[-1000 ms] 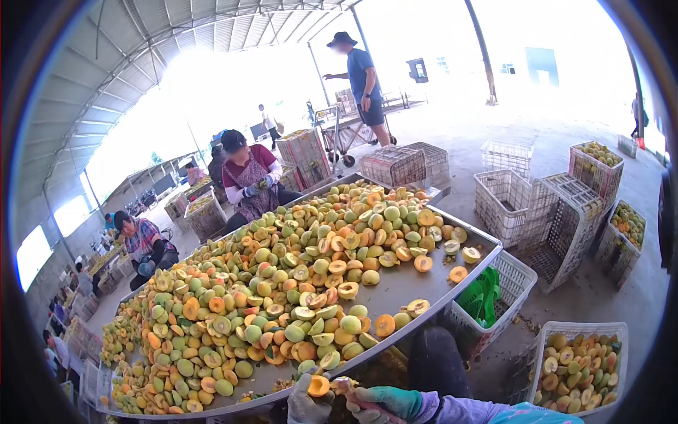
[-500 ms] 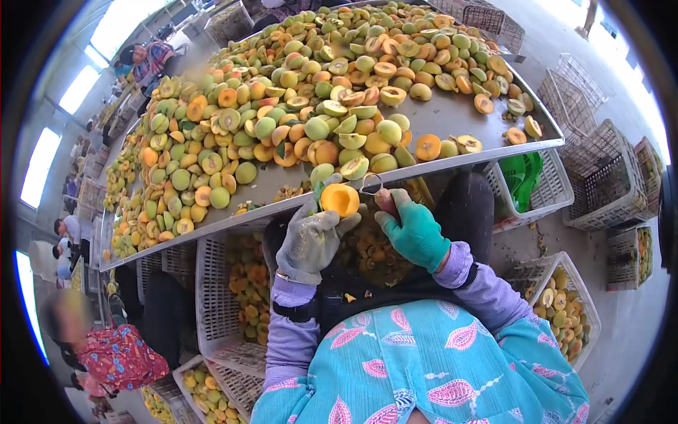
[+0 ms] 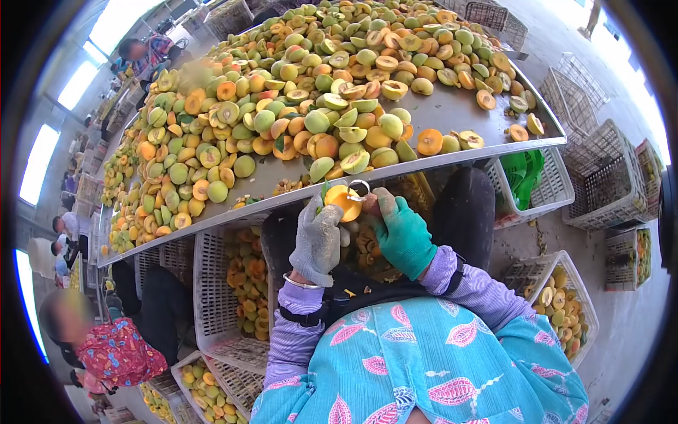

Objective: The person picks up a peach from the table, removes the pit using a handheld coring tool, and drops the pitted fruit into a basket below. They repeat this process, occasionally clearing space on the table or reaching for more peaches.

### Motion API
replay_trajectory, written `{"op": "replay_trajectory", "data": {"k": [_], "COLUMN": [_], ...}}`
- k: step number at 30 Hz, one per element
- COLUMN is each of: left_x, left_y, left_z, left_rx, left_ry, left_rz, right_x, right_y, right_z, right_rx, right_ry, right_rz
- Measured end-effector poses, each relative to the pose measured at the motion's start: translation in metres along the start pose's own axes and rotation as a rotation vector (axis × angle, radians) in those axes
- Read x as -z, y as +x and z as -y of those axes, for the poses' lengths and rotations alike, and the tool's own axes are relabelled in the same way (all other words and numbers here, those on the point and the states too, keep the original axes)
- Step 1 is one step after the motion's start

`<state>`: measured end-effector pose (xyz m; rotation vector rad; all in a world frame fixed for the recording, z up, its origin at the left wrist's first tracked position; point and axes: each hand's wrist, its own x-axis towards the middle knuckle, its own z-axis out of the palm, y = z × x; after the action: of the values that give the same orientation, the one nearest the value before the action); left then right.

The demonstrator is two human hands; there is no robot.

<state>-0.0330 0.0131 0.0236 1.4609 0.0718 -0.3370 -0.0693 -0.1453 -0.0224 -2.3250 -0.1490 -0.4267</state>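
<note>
In my left hand (image 3: 314, 244), in a grey glove, sits a hollowed orange-yellow peach half (image 3: 342, 201) with its cut side up. A green-and-grey glove covers my right hand (image 3: 405, 239), whose fingers are wrapped round the handle of a ring-bladed pitting tool (image 3: 371, 204). The tool's metal loop overlaps the right edge of the peach half in this view. Both hands are just below the front edge of a metal table (image 3: 452, 116), heaped with cut peaches (image 3: 296, 106). Cut fruit pieces (image 3: 367, 258) lie in a container beneath my hands, partly hidden.
A white crate of peach halves (image 3: 212, 297) stands left of my legs, and another fruit crate (image 3: 583, 304) at right. A basket (image 3: 563, 191) holds green plastic (image 3: 522, 177). Stacked crates (image 3: 611, 184) are farther right. A person in red patterned clothing (image 3: 120, 353) sits at left.
The ring tool has moved left, from beside the peach half to its edge. My left hand has tilted the half and turned slightly.
</note>
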Motion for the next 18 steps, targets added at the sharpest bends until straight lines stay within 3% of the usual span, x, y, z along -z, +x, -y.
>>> {"op": "replay_trajectory", "data": {"k": [2,4,6,7,8,9,11,12,13,15,16,17,18], "left_x": [-0.002,0.0,-0.001,-0.004,-0.006,-0.01,-0.019,-0.021,-0.023,-0.029,-0.026,-0.016,-0.01], "left_y": [-0.005,-0.005,-0.009,-0.01,-0.007,-0.001,-0.005,0.001,0.003,0.008,0.016,0.024,0.025], "left_z": [0.008,0.005,0.008,0.012,0.02,0.025,0.019,0.022,0.027,0.031,0.039,0.05,0.048], "left_rx": [-0.022,-0.066,-0.125,-0.158,-0.304,-0.454,-0.474,-0.312,-0.325,-0.557,-0.251,-0.263,-0.267], "left_ry": [-0.046,-0.077,0.021,0.105,0.28,0.455,0.451,0.31,0.314,0.672,0.511,0.518,0.767], "left_rz": [-0.021,-0.028,0.031,0.08,0.107,0.122,0.084,0.059,0.079,-0.201,-0.17,-0.145,0.122], "right_x": [-0.009,-0.022,-0.007,0.007,0.006,0.006,0.006,0.006,0.007,0.015,0.019,0.022,0.031], "right_y": [0.001,0.004,0.011,0.018,0.021,0.025,0.027,0.029,0.026,0.029,0.031,0.033,0.038], "right_z": [-0.006,-0.03,-0.027,-0.013,-0.012,-0.012,-0.028,-0.028,-0.029,-0.032,-0.034,-0.036,-0.04], "right_rx": [-0.072,-0.159,-0.316,-0.475,-0.329,-0.321,-0.372,-0.357,-0.404,-0.459,-0.446,-0.43,-0.473], "right_ry": [0.026,0.252,0.358,0.587,0.666,0.749,0.837,0.833,0.771,0.707,0.675,0.643,0.524], "right_rz": [-0.054,-0.217,-0.091,0.056,0.048,0.086,0.168,0.146,0.104,0.011,-0.122,-0.248,-0.196]}}
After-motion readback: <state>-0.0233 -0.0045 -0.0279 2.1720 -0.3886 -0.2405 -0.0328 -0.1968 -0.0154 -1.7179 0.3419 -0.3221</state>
